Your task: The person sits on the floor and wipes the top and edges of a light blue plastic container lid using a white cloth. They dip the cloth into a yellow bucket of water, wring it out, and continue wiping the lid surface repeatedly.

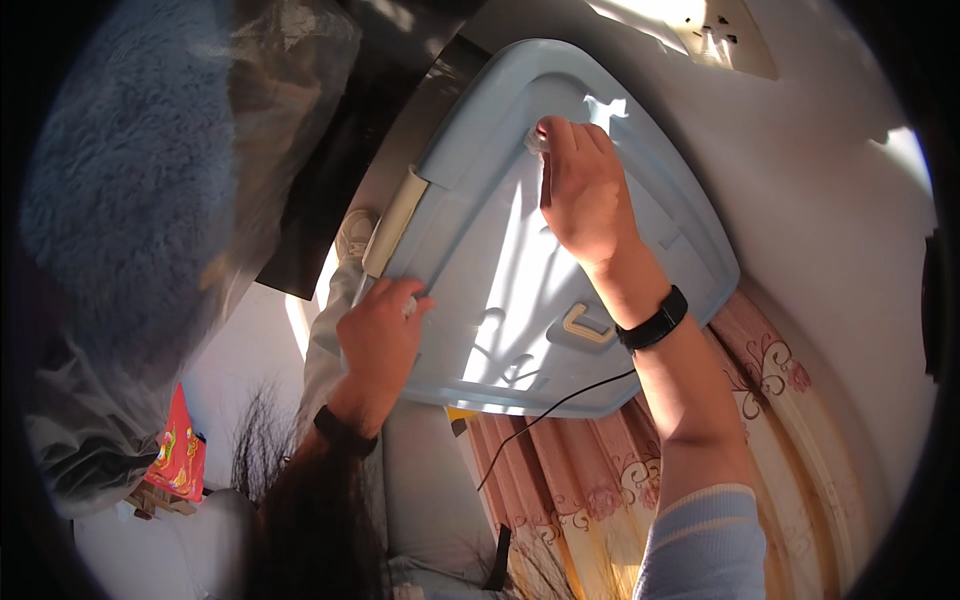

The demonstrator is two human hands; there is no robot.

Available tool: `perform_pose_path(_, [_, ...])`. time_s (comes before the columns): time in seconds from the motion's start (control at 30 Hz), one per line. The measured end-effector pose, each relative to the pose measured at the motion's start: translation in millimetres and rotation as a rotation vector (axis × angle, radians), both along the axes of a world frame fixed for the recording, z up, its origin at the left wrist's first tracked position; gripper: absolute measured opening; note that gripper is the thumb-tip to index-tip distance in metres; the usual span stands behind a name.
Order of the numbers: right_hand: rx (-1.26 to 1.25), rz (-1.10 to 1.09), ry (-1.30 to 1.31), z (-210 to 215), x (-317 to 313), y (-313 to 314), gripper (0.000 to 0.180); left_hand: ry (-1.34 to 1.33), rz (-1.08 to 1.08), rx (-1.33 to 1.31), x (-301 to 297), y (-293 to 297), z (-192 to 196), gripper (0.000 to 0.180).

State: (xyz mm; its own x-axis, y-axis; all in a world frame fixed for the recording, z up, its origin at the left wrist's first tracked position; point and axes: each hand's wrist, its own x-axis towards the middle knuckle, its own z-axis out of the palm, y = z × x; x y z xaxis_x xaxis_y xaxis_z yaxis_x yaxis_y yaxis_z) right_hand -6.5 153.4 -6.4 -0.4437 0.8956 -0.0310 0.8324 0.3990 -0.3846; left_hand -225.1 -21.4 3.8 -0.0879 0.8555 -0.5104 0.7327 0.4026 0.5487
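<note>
A light blue plastic storage box lid (pixel 630 230) fills the middle, with a beige latch (pixel 395 222) on its left edge and a beige handle (pixel 587 323) nearer me. Above the lid's far part is my right hand (pixel 588 190), its fingers closed in a pinch. A small whitish, crumpled-looking piece (pixel 536 140) shows at those fingertips; its kind is unclear. Beside the lid's left edge, just below the latch, my left hand (pixel 382 330) has curled fingers. Something small and whitish (pixel 410 307) peeks out between them. Dark bands circle both wrists.
A clear plastic bag with blue fluffy fabric (pixel 130 170) stands at left. Below it is a red packet (pixel 180 450). Pink and cream curtains (pixel 620 470) hang near the lid. A black cable (pixel 540 418) crosses its near edge. A wall socket (pixel 725 35) is at upper right.
</note>
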Motion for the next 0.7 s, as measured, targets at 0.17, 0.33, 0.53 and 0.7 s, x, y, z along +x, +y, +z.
perform_pose_path(0.17, [-0.388, -0.705, 0.201, 10, -36, 11, 0.013, -0.003, 0.017, 0.002, 2, 2, 2, 0.022])
perform_pose_path(0.33, [-0.323, -1.061, 1.067, 20, -29, 22, 0.024, -0.024, -0.004, 0.0, -1, 2, 0, 0.021])
perform_pose_path(0.53, [-0.051, -0.239, 0.363, 2, 26, 20, 0.019, -0.029, 0.013, 0.038, 0, -4, -3, 0.02])
perform_pose_path(0.7, [0.162, 0.036, 0.185, -7, 14, 2, 0.019, -0.03, -0.006, 0.061, -1, -4, -2, 0.019])
